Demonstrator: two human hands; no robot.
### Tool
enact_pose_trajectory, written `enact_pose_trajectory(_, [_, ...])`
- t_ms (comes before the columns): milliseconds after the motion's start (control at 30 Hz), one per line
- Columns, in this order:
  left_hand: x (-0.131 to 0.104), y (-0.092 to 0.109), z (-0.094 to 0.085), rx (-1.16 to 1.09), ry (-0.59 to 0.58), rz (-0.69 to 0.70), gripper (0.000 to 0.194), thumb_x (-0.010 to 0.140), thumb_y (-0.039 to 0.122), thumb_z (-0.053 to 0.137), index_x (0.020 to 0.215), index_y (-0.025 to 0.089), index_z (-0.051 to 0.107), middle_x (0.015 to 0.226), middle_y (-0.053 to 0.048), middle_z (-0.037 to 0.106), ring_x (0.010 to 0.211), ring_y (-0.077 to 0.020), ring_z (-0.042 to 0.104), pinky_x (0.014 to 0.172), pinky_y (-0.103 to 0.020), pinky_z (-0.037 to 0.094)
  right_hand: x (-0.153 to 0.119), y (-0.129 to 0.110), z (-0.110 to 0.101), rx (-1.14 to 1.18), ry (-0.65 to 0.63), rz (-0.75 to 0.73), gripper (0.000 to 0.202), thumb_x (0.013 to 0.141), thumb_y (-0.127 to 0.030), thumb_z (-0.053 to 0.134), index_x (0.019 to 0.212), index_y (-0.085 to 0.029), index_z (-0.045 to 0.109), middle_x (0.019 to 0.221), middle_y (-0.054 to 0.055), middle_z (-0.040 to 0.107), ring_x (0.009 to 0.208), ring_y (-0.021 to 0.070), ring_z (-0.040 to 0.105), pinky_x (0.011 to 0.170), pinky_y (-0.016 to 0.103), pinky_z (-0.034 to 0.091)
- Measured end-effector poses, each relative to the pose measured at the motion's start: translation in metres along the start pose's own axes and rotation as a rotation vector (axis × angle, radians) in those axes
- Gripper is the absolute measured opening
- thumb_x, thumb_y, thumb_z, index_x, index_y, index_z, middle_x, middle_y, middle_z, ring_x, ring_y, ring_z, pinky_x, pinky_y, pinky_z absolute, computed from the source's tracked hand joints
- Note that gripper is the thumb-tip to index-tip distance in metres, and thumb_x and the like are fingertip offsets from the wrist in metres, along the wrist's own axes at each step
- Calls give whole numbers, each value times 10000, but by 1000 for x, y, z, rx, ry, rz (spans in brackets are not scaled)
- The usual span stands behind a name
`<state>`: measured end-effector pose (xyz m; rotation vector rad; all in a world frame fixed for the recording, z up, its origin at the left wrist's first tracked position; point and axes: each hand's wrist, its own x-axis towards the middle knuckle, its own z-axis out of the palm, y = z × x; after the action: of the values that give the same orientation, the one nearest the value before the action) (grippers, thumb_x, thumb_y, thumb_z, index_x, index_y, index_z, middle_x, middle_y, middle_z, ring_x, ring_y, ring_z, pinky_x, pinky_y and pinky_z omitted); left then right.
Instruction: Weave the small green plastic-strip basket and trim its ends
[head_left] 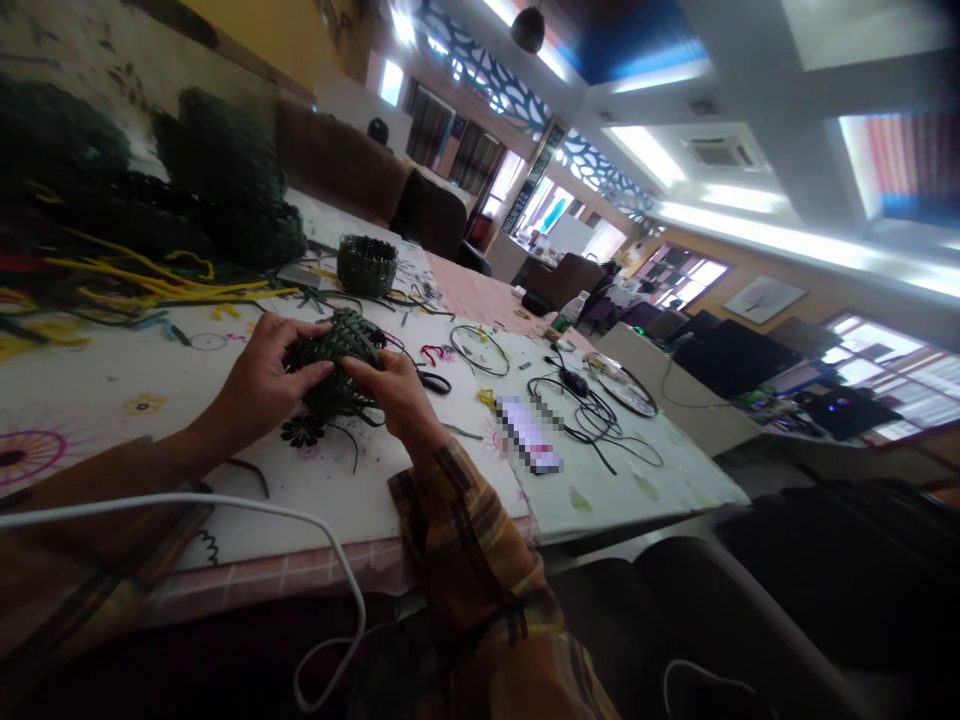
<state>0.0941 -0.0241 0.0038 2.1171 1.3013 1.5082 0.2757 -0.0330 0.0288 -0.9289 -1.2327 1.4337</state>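
A dark green woven basket [341,345] is held between my two hands, a little above the white table cover. My left hand [274,370] grips its left side, thumb pressed on the near face and fingers behind. On the right side, my right hand [397,390] pinches the weave with the thumb in front; its other fingers are partly hidden. Loose strip ends hang below and to the right of the basket. Behind it stands a finished-looking round green basket [367,265], upright on the table.
Yellow strips [172,285] and large dark woven pieces [225,180] lie at the left. To the right are a phone [529,433], coiled black cable [592,415], a wire ring [480,350] and a plastic bottle [570,314]. A white cable [300,515] crosses the foreground.
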Motion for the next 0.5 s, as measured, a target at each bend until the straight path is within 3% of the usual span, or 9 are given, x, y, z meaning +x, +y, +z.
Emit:
enact_pose_trajectory(133, [-1, 0, 1, 21, 12, 38, 400, 878, 383, 661, 1242, 218, 671, 1106, -72, 579, 1110, -275, 608, 1048, -452, 520, -1, 5, 3, -61, 36, -27, 312, 697, -416, 817, 767, -166, 644, 644, -42, 599, 587, 86, 527, 569, 216, 424])
enact_pose_trajectory(300, [-1, -2, 3, 63, 8, 57, 408, 887, 381, 655, 1261, 216, 658, 1083, -64, 547, 1075, -268, 594, 1033, -457, 520, 3, 16, 5, -251, 184, -88, 285, 756, -407, 789, 726, -176, 625, 632, -50, 563, 637, 103, 537, 589, 215, 414])
enact_pose_trajectory(500, [0, -3, 1, 59, 3, 35, 423, 888, 425, 636, 1256, 219, 666, 1075, -61, 557, 1073, -268, 590, 1031, -460, 514, 6, 11, -1, -69, 4, -37, 323, 698, -427, 820, 751, -162, 643, 627, -51, 581, 566, 76, 502, 556, 208, 405])
